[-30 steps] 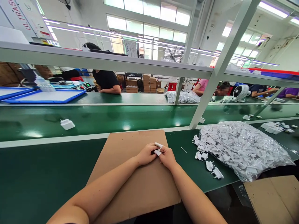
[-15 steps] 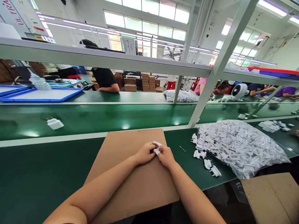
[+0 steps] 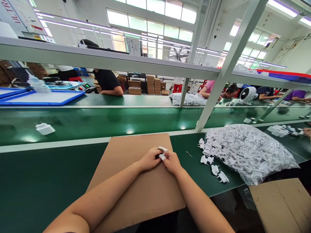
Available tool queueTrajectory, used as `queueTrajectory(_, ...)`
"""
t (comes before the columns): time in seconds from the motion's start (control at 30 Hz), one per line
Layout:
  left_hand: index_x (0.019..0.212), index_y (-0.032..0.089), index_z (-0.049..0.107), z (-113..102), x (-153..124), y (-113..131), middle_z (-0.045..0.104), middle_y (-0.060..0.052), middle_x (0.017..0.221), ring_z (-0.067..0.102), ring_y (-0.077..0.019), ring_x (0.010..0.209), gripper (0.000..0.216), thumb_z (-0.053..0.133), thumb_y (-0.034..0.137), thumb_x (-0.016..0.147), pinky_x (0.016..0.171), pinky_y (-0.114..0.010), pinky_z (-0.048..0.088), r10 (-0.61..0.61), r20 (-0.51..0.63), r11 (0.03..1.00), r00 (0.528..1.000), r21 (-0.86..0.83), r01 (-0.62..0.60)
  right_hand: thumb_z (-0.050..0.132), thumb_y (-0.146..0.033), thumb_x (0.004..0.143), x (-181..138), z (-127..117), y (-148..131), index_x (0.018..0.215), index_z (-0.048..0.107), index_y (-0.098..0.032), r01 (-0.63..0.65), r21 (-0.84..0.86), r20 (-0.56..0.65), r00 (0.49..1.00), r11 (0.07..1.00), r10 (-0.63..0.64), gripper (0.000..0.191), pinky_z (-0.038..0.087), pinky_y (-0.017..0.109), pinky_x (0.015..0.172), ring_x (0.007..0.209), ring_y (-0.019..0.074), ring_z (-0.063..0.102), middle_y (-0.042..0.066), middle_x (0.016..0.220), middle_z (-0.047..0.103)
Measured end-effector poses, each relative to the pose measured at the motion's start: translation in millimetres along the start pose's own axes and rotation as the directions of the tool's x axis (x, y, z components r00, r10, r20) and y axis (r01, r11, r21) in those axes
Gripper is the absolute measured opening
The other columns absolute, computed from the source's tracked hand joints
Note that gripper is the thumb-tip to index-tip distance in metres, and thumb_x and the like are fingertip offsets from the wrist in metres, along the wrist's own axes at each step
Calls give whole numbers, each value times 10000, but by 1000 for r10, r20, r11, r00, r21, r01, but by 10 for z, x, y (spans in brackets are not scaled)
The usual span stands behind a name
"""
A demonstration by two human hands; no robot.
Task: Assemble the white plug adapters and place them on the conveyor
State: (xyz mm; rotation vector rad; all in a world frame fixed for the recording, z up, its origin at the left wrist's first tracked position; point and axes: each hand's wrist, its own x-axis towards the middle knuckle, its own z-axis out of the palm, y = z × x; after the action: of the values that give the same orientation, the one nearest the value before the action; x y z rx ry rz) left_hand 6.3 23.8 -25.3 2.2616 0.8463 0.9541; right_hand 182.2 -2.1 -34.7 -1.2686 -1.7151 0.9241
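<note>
My left hand and my right hand meet over a flat sheet of brown cardboard. Fingers on both sides are curled in and touch one another. White coverings wrap fingertips where the hands meet. Whatever lies between the fingers, if anything, is hidden. To the right of my right hand, a thin metal pin lies on the dark green bench. Beyond it are loose white plug parts and a clear bag full of similar parts.
A green conveyor belt runs behind the bench, carrying a white charger at left. A slanted grey post rises behind the cardboard. Blue-rimmed trays stand far left. Another person's hand shows at the right edge.
The white charger has moved left along the belt, and small parts on the belt at right have shifted left too. My hands stay in place. Another person's hand shows more at right.
</note>
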Motion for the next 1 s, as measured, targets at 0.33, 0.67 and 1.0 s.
queueTrajectory(0.33,908,185,718,-71,1,-36,743,-79,944,673,-235,934,151,585,199,837,909,-384,530,-7,54,999,999,50,4,650,-359,875,79,3,-35,1111,745,-206,-15,105,17,1000,994,13,297,516,249,539,563,144,588,-12,778,724)
queueTrajectory(0.67,1016,185,745,-20,32,-199,727,-71,1087,679,-264,1069,199,643,204,847,951,-403,513,32,-1,999,999,43,-32,749,-398,928,184,-6,136,1241,707,-202,172,81,-66,984,982,-167,372,551,218,450,513,117,586,-47,662,530)
queueTrajectory(1.0,1162,107,709,-223,56,115,683,-120,1289,597,-241,1216,249,609,121,934,1040,-373,433,-131,154,979,979,176,104,769,-330,936,254,-2,137,1207,707,-119,226,-68,-151,960,972,-234,349,396,185,368,402,96,541,-61,573,487)
